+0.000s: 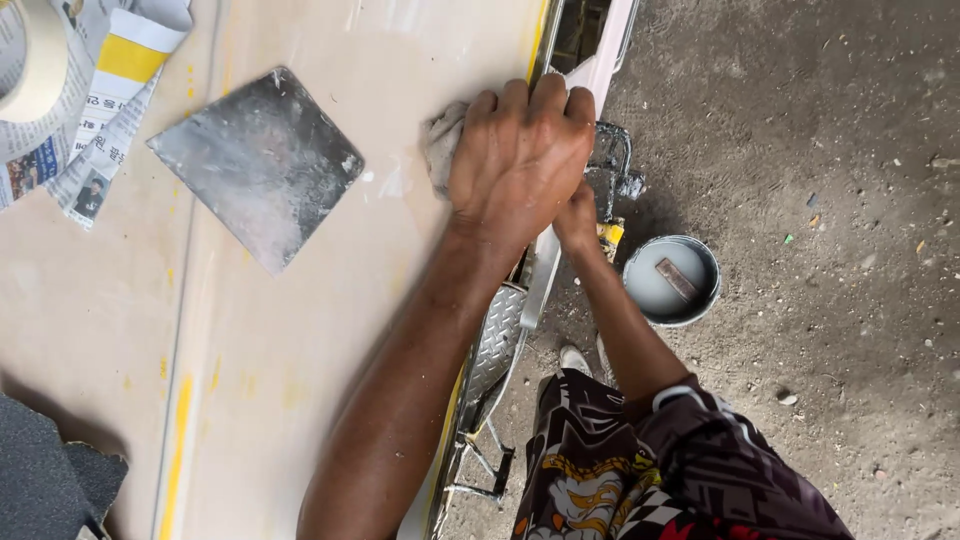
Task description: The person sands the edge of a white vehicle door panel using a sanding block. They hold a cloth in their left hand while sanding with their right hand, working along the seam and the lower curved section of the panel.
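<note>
1. Hands first: I count two, both the person's own. The left hand (520,160) lies knuckles-up on the panel with its fingers curled tight over one grey rag (440,140), pressing it flat near the panel's far edge at about 1 o'clock from centre.
2. The right hand (577,218) sits just behind the left, at its 4 o'clock, below the panel edge. I cannot tell whether its fingers are closed or what they touch, since the left hand covers most of it.
3. One square metal scraper blade (262,165), smeared with filler, lies loose at 9 o'clock of the left hand, well apart from it.
4. One roll of masking tape (35,60) rests on one sheet of newspaper (95,130) at 10 o'clock, both cut off by the frame.
5. One round tin of pale grey paint (671,281) stands on the ground at 3 o'clock, with one flat stick lying in it.
6. One dark sanding sheet (50,485) is cropped at 8 o'clock.
7. Most of the rag is hidden under the palm.
8. The beige primed panel (300,350) shows yellow streaks; beyond it lies gritty bare ground (830,150).
</note>
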